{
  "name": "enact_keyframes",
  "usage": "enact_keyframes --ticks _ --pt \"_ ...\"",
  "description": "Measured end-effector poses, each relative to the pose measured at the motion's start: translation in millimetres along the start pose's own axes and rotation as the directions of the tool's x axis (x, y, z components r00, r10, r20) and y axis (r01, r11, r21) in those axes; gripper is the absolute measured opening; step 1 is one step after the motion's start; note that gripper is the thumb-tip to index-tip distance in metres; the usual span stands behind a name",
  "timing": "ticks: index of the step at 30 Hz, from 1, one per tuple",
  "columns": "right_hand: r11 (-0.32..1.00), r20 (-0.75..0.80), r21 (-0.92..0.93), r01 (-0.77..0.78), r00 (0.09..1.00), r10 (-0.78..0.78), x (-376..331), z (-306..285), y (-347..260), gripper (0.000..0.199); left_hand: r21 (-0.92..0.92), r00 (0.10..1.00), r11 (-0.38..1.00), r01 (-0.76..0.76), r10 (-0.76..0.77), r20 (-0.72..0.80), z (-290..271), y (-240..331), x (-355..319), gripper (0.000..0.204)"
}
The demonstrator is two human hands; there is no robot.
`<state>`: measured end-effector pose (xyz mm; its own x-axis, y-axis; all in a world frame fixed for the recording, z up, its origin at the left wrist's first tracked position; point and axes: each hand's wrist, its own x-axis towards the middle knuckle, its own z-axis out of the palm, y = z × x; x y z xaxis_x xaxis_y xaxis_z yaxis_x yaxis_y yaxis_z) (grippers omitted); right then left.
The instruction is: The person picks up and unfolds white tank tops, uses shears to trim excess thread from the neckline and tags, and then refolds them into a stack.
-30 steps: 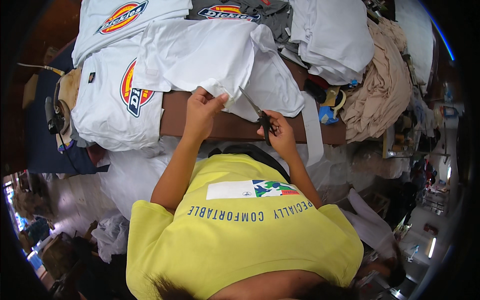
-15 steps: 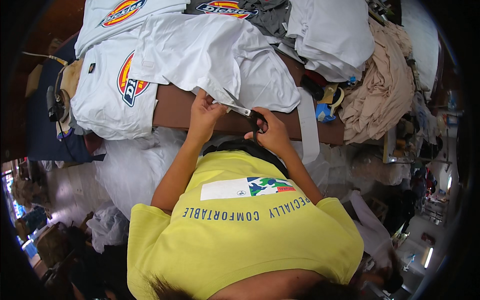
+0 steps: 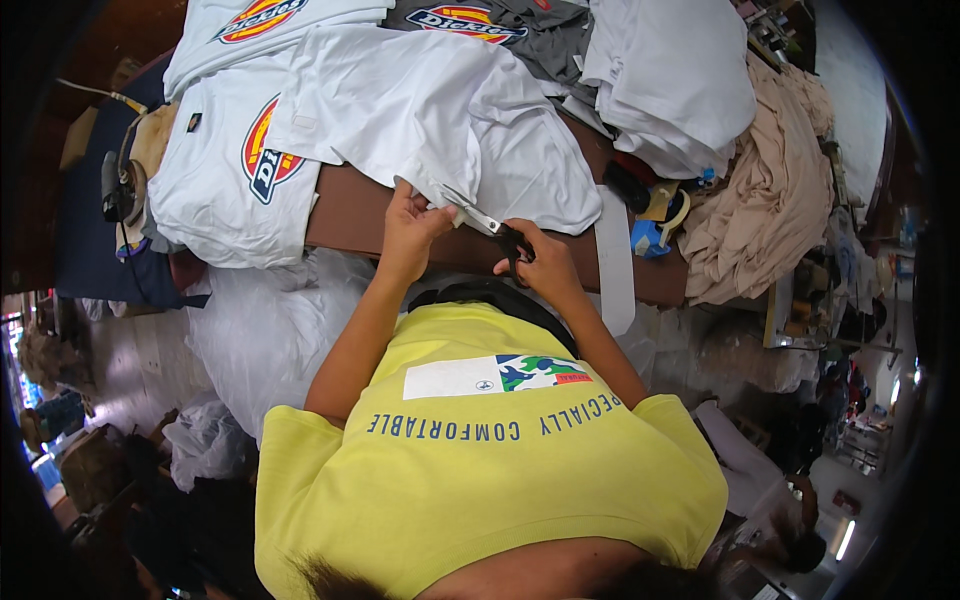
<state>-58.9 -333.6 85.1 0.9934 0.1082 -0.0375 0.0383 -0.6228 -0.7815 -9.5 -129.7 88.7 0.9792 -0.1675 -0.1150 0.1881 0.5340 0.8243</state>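
A white T-shirt (image 3: pixel 400 100) lies spread over the brown tabletop, its near edge drawn toward me. My left hand (image 3: pixel 410 232) pinches that edge between thumb and fingers. Just right of it, my right hand (image 3: pixel 543 262) grips black-handled scissors (image 3: pixel 487 221), with fingers in the loops. The steel blades point up and left, parted slightly at the pinched edge of the cloth. Whether fabric or a thread lies between them is too small to tell.
Another white shirt (image 3: pixel 225 170) with a colourful printed emblem lies to the left. Behind are a grey shirt (image 3: pixel 550 45) and folded white cloth (image 3: pixel 670 80). On the right sit beige fabric (image 3: pixel 765 190) and a tape roll (image 3: pixel 675 210). Clear plastic (image 3: pixel 275 330) hangs below the table's edge (image 3: pixel 345 215).
The scissors' blades have shifted slightly against the cloth edge and look a little more closed. My left hand keeps its pinch. The table scene has slid slightly rightward in view.
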Motion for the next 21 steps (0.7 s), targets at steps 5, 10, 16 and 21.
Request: enact_keyframes --ticks 5,10,16,21 --pt "1.000 0.001 0.020 0.003 1.000 -0.003 -1 -1 2 0.055 -0.053 0.997 0.998 -0.031 0.027 -0.072 2 1 2 0.047" --pt "0.999 -0.008 -0.033 0.024 1.000 -0.024 7 -3 -7 0.064 -0.008 0.998 0.999 -0.054 0.054 -0.035 -9 -6 6 0.048" --pt "0.997 0.076 -0.070 -0.022 0.997 0.028 22 -5 -18 0.071 -0.003 0.999 1.000 -0.027 0.027 -0.021 -8 -2 6 0.054" --pt "0.997 0.104 -0.065 -0.039 0.993 0.046 24 -1 -14 0.068 -0.027 0.998 0.998 -0.056 0.056 -0.006 -11 -5 10 0.059"
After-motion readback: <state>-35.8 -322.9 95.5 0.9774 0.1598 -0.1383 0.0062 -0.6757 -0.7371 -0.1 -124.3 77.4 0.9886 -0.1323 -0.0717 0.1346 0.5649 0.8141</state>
